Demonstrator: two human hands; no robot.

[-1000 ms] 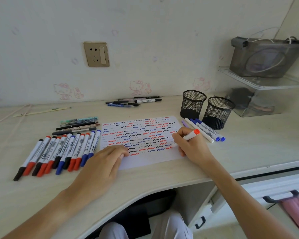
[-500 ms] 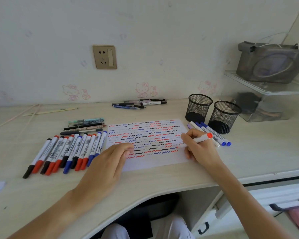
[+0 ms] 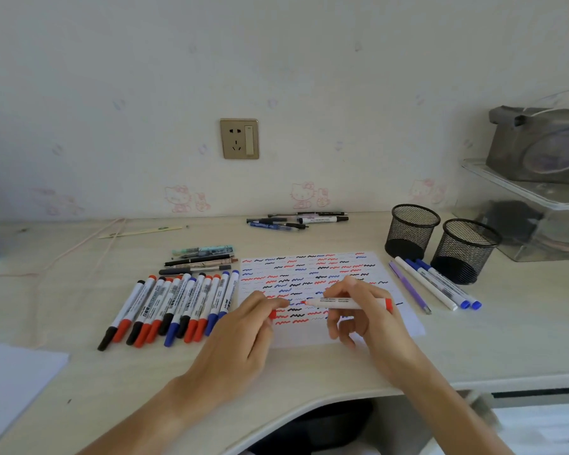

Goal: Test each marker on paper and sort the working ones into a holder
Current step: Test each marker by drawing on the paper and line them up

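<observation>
White paper [image 3: 0,379] is seen at the table's [image 3: 63,310] near left corner, well left of the test sheet [image 3: 312,274], the landmark used throughout. Just left of that sheet, a row of capped markers [image 3: 174,307] with black, red and blue caps is laid side by side, touching one another; their exact count cannot be told. Behind this row, near the sheet's far left corner, a few slimmer pens [image 3: 201,261] are stacked in parallel.

The left hand [image 3: 240,343] is rested over the sheet's near left part, its fingers curled around a red cap [image 3: 272,314], of which only a small part is visible. The sheet itself is covered with short wavy strokes in red, blue and black, laid in rows.

Above the sheet's near middle, a red marker [image 3: 345,303] is held level by the right hand [image 3: 365,310], pinched between thumb and fingers, its uncapped tip pointed towards the left hand and apart from the cap.

Behind the sheet, by the wall, another small group of pens [image 3: 296,220] is laid. Just right of the sheet, 1 purple pen [image 3: 408,285] and 3 white pens [image 3: 440,284] with blue ends are lined up. Beyond them, at the sheet's far right, 2 black mesh holders [image 3: 411,231] are stood upright, just beside each other.
</observation>
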